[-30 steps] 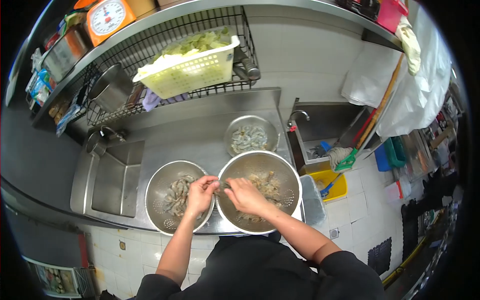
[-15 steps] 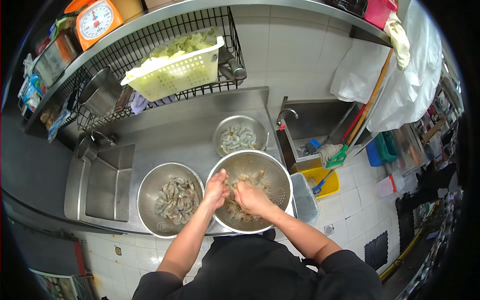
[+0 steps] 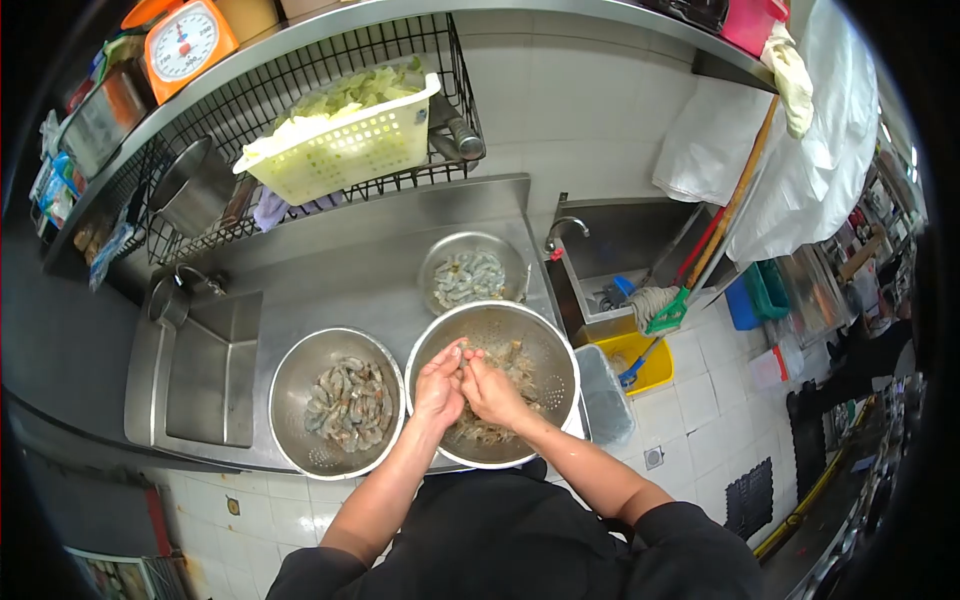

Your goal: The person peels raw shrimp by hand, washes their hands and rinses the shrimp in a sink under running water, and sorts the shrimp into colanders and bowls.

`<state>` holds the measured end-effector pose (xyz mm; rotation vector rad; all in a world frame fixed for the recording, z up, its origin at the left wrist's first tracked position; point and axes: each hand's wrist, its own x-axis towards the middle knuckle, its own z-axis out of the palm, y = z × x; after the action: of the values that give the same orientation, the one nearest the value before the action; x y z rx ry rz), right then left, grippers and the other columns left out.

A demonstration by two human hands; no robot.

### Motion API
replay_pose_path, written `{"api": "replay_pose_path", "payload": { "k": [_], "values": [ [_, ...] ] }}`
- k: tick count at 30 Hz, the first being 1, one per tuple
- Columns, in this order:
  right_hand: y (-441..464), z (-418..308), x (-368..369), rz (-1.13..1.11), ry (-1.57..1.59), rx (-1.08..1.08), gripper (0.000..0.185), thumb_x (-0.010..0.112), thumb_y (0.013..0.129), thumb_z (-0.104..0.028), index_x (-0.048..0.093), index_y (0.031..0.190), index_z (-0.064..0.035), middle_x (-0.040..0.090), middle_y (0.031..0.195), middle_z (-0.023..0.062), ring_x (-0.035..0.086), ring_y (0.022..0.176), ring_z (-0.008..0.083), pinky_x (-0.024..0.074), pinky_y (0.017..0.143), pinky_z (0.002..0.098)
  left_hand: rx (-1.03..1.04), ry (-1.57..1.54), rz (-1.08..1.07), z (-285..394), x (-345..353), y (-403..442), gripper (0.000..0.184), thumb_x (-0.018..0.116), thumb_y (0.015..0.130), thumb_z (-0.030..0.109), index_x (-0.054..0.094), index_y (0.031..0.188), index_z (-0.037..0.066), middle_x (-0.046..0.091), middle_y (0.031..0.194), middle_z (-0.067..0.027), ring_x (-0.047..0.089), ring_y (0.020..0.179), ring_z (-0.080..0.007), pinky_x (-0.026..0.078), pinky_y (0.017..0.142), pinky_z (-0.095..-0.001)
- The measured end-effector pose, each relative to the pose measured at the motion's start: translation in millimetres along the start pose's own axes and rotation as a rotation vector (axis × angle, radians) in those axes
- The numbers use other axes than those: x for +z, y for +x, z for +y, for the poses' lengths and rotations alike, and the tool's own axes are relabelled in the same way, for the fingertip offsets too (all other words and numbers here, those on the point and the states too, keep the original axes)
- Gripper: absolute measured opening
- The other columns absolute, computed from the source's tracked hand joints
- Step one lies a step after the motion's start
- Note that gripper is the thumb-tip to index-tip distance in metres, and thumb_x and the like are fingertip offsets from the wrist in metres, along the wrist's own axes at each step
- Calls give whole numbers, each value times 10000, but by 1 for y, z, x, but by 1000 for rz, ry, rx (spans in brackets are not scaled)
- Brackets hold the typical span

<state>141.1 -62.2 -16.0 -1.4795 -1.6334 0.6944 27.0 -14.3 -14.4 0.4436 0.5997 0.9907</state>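
Observation:
Both hands meet over the left part of the large right colander (image 3: pixel 555 345), which holds a pile of shrimp shells (image 3: pixel 515 370). My left hand (image 3: pixel 440 388) is closed, its fingertips against those of my right hand (image 3: pixel 488 388), which is pinched too. Whatever lies between the fingers is too small to make out, probably a shrimp. To the left, another colander (image 3: pixel 290 385) holds grey unpeeled-looking shrimp (image 3: pixel 348 403). Behind the right colander stands a smaller metal bowl (image 3: pixel 435 262) with pale shrimp (image 3: pixel 470 278) in it.
A sink (image 3: pixel 212 370) lies left, a second sink (image 3: pixel 620 240) back right. Above the counter (image 3: pixel 330 275) hangs a wire rack with a basket of leaves (image 3: pixel 345 150). An orange scale (image 3: pixel 187 45) is on the shelf. A yellow bucket (image 3: pixel 655 365) stands right. A person in dark clothes (image 3: pixel 865 360) is far right.
From over the gap between the two colanders, my hands have moved right, over the shells, and drawn together. The camera view has shifted slightly.

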Motion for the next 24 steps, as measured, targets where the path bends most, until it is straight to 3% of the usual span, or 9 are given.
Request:
{"api": "replay_pose_path", "payload": {
  "k": [5,8,10,11,12,14,15,21,24],
  "values": [
    [-2,-5,0,21,-8,25,299,510,917,-253,565,923,41,619,825,287,618,761,454,485,676,524,-60,-14,136,2,-14,11,230,516,948,36,546,1165,-36,625,992,-112,625,961,-224,514,858,-323],
    [-8,-9,-18,-184,-121,12,274,531,905,-233,576,876,36,622,802,275,614,759,458,479,672,515,-25,216,216,20,-8,8,288,544,946,65,520,1211,-45,639,994,-115,642,912,-218,526,802,-305],
    [-11,-9,-31,-485,-496,224,313,536,919,-277,603,921,29,642,849,273,633,818,440,493,713,493,-19,348,178,23,-13,6,318,545,935,49,512,1237,-46,654,1007,-106,646,833,-163,509,732,-248],
    [-12,-1,-29,-307,-444,204,288,531,939,-247,626,970,23,658,896,260,646,867,418,503,745,462,-56,469,125,22,-15,5,320,538,924,28,522,1232,-57,660,996,-109,647,813,-150,511,717,-248],
    [-10,2,-28,-306,-446,208,288,531,939,-247,626,970,23,658,896,260,646,867,418,503,745,462,-93,589,70,20,-16,4,323,531,914,6,531,1228,-68,666,984,-112,648,793,-138,512,702,-248],
    [-2,6,-23,110,14,33,221,516,945,-155,635,1009,20,661,909,249,661,857,388,508,728,433,-79,649,45,12,-15,0,318,519,911,-3,542,1220,-74,673,947,-102,645,769,-124,506,688,-239],
    [2,6,-22,89,71,71,188,505,943,-93,637,1006,25,667,875,225,666,817,366,505,702,406,-63,711,21,7,-14,-4,315,507,908,-12,553,1212,-79,681,910,-92,642,745,-109,500,675,-230],
    [8,-7,-35,-36,147,197,165,496,930,-65,635,927,24,659,786,189,655,740,333,491,671,390,86,797,90,-2,4,-15,258,516,905,-27,594,1143,-88,688,831,-99,639,714,-108,502,652,-220],
    [7,-11,-40,-62,79,91,131,514,897,-43,628,908,21,653,782,186,655,747,321,490,672,382,94,797,80,-2,2,-13,230,554,902,-13,600,1108,-103,690,833,-107,643,707,-118,515,643,-234]
  ]
}}
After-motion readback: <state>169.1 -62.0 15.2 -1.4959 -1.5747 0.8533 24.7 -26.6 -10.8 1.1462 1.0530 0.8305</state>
